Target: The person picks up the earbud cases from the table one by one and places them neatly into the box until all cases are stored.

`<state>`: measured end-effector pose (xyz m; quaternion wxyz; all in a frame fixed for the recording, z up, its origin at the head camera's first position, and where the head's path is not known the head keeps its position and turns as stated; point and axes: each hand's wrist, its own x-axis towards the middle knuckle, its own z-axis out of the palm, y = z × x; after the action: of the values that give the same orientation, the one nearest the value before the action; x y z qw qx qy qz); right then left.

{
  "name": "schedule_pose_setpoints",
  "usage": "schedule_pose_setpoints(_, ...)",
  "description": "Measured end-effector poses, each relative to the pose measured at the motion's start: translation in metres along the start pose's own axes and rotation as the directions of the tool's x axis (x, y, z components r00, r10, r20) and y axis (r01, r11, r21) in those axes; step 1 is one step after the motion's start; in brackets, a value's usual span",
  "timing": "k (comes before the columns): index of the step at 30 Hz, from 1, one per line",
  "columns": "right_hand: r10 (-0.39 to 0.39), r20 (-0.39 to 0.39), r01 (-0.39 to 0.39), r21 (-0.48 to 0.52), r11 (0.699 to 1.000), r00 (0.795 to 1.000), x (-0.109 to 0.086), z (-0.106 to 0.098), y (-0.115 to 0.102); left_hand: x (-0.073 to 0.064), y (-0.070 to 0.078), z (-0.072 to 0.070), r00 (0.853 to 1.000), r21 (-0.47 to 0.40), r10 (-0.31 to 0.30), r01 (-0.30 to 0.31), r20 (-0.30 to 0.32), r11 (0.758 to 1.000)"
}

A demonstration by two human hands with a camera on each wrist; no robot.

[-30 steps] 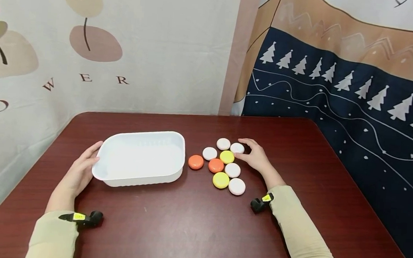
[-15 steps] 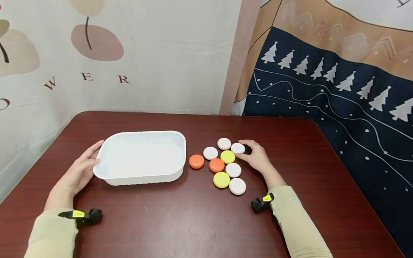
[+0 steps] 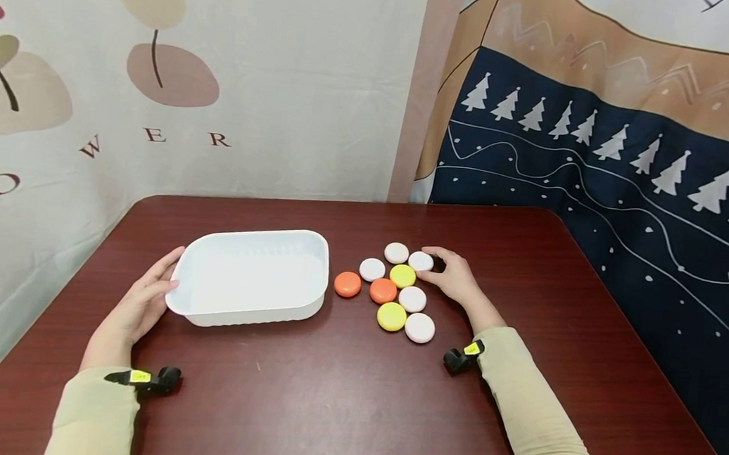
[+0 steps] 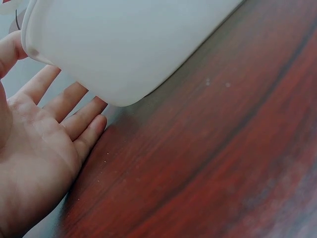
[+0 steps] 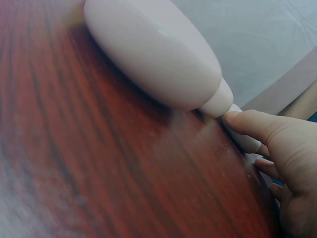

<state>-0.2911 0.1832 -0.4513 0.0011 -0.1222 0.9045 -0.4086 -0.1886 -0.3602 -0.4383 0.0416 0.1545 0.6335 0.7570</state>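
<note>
A white rectangular plastic tray (image 3: 249,276) lies on the left part of the table. My left hand (image 3: 130,313) holds its left end, thumb at the rim and fingers against the outer wall, as the left wrist view of the tray (image 4: 119,49) also shows. On the right, my right hand (image 3: 453,277) pinches a glossy white disc (image 3: 421,261) between thumb and forefinger; the disc still lies at table level. Around it lie a white disc (image 3: 396,253), a yellow disc (image 3: 403,277) and an orange disc (image 3: 383,291). In the right wrist view a near white disc (image 5: 153,54) partly blocks the row.
Closer to the tray lies another orange disc (image 3: 348,284), beside a white disc (image 3: 372,270). A yellow disc (image 3: 391,317) and a white disc (image 3: 419,328) are nearest the front. The dark red table (image 3: 326,408) ends at printed cloth hangings (image 3: 309,111).
The head view has shifted very slightly. Both hands, the tray and the discs keep their places, with the right thumb and forefinger still at the same white disc.
</note>
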Motion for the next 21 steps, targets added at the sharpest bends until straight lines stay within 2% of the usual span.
schedule_pose_setpoints(10,-0.010,-0.027,0.011,0.022,1.000,1.000,-0.0016,-0.0005,0.0001,-0.0004,-0.0011,-0.0004,1.000,-0.018,0.005,-0.005,0.002,1.000)
schedule_pose_setpoints(21,-0.028,-0.048,0.029,0.035,0.999,0.998,-0.0029,-0.0017,-0.0011,-0.0011,-0.0017,-0.0019,1.000,0.001,-0.004,0.004,-0.005,1.000)
